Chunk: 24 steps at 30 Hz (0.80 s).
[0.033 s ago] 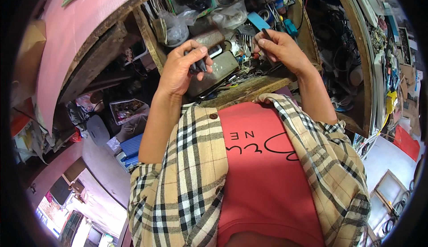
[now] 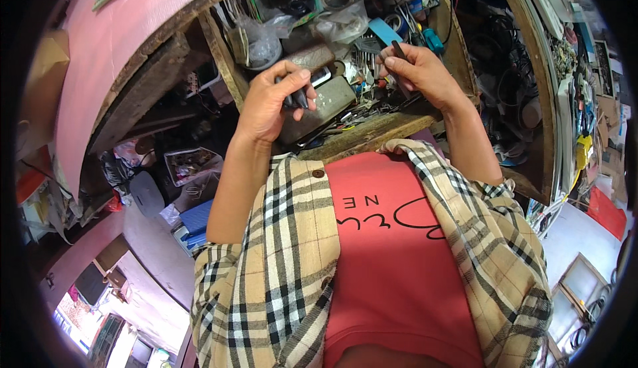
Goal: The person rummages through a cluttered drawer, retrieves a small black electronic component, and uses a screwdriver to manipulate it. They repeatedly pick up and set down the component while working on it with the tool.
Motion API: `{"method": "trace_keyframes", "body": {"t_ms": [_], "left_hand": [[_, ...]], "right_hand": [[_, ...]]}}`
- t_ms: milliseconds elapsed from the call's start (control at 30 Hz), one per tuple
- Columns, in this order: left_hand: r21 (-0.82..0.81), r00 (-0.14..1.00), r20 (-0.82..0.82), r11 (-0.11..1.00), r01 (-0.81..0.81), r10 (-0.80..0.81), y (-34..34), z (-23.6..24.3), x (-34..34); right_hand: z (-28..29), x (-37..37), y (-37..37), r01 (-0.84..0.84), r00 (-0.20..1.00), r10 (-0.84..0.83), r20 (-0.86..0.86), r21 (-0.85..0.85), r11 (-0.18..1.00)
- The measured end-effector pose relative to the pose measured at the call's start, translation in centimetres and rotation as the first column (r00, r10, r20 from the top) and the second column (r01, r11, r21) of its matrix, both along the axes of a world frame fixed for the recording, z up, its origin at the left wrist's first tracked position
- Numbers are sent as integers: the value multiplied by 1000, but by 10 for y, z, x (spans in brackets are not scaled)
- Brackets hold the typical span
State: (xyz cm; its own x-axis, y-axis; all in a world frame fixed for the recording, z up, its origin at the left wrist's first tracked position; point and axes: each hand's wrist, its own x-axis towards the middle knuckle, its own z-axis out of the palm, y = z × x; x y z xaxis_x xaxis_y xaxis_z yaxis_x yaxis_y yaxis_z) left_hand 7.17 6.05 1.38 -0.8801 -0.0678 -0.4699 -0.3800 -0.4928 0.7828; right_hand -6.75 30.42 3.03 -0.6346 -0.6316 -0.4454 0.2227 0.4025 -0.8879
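Observation:
My left hand [image 2: 269,102] is closed round a dark, pointed tool [image 2: 298,100] above a worn metal case [image 2: 329,102] in an open wooden drawer [image 2: 372,128]. At the drawer's right, my right hand [image 2: 422,75] pinches a thin dark flat piece [image 2: 399,49] that slants up between finger and thumb. Beneath and around both hands lie small metal parts and tools [image 2: 369,62], a blue flat object [image 2: 384,31], clear plastic bags [image 2: 339,22] and a brown case [image 2: 312,57].
A pink board [image 2: 80,49] curves along the upper left. Lower left are a bin of small items [image 2: 193,165] and blue objects [image 2: 206,225]. Dark cluttered shelving [image 2: 505,69] and stacked papers and cables [image 2: 575,102] stand at the right.

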Motion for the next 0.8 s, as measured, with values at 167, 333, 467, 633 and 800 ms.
{"method": "trace_keyframes", "body": {"t_ms": [167,333,467,633,800], "left_hand": [[-223,996,24,971,87,-84,18,14,-10],[-294,979,-45,939,176,-198,42,21,-30],[-340,978,-42,923,180,-206,48,9,-32],[-352,976,-53,919,179,-211,40,0,-30],[-213,989,-23,967,138,-147,30,0,-28]], "right_hand": [[11,6,-9,43,999,-43,-1,-29,999],[3,12,-21,-49,992,48,-115,-5,999],[-16,17,-21,-118,980,101,-174,-94,989],[-8,17,-26,-170,985,169,-19,-43,984],[-2,11,-30,-83,975,101,199,-96,992]]}}
